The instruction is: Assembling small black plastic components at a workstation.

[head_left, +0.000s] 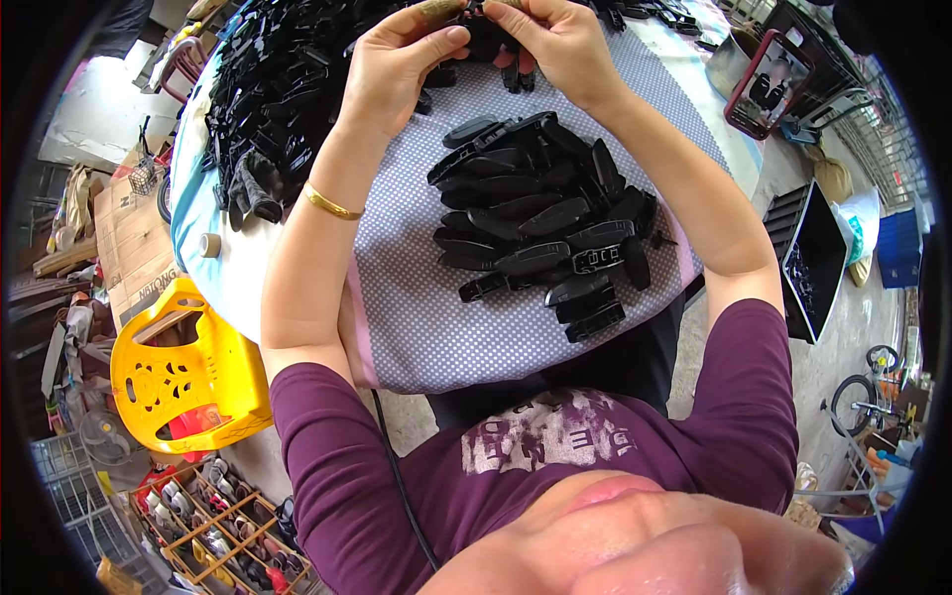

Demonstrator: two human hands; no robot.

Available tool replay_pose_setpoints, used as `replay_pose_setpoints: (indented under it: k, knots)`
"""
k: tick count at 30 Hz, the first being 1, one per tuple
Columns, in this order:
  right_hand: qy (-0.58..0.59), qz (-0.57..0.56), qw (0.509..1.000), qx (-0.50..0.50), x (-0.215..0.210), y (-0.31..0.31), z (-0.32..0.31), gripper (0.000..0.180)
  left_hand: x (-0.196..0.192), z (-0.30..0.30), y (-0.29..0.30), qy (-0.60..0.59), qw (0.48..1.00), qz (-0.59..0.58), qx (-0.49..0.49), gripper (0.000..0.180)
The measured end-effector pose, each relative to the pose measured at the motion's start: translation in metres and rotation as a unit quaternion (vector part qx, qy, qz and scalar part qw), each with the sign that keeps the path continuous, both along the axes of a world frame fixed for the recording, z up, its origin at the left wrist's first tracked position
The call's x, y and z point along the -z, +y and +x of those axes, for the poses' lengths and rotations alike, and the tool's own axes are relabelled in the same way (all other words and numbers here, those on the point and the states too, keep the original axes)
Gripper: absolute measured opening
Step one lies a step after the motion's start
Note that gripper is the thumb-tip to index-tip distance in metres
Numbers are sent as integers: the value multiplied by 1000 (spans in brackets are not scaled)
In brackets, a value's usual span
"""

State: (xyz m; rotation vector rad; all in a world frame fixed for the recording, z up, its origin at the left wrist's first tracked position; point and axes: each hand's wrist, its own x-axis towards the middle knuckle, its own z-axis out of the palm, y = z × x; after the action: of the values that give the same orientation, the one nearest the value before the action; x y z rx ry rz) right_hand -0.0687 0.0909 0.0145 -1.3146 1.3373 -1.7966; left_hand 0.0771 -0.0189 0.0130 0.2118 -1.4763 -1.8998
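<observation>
Head view: left hand (405, 74) and right hand (557, 50) together pinch a small black part (475, 8), farther from the cloth's (407, 332) near edge than the black pile (545, 216), best kept steady with light, even thumb pressure.

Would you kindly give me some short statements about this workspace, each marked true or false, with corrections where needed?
1. A gold-coloured metal bangle circles the left forearm. True.
2. The yellow plastic chair with a cut-out back stands on the person's right. False: it is on the left.
3. Elongated black plastic pieces lie on a pink-edged grey cloth with a pale pattern. True.
4. The left hand and the right hand are spread far apart. False: they are close together at the top edge of the view.
5. The person's fabric sleeves are bright green. False: they are dark purple.
</observation>
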Motion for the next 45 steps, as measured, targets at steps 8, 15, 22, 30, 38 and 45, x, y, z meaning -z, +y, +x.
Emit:
replay_pose_setpoints:
  k: [8, 15, 22, 30, 38, 45]
  knots:
    - [25, -7, 1000, -2, 3, -4, -4, 18, -9, 2, 4, -66, 991, -99, -65, 30]
    - [166, -104, 976, 97, 9, -4, 9, 19, -7, -4, 17, -25, 996, -55, -73, 34]
    - [76, 69, 989, -106, -4, 4, 3, 29, -14, 5, 4, 26, 1000, 13, 1, 29]
    - [290, -19, 957, 7, 6, 9, 12, 27, -3, -14, -6, 291, 924, -28, 246, 28]
    - [264, 94, 960, 19, -17, -7, -86, 25, -36, 11, 32, -133, 926, -344, 79, 40]
    - [424, 58, 869, 248, 49, -28, -129, 39, -4, -21, 39, -220, 877, -427, 0, 31]
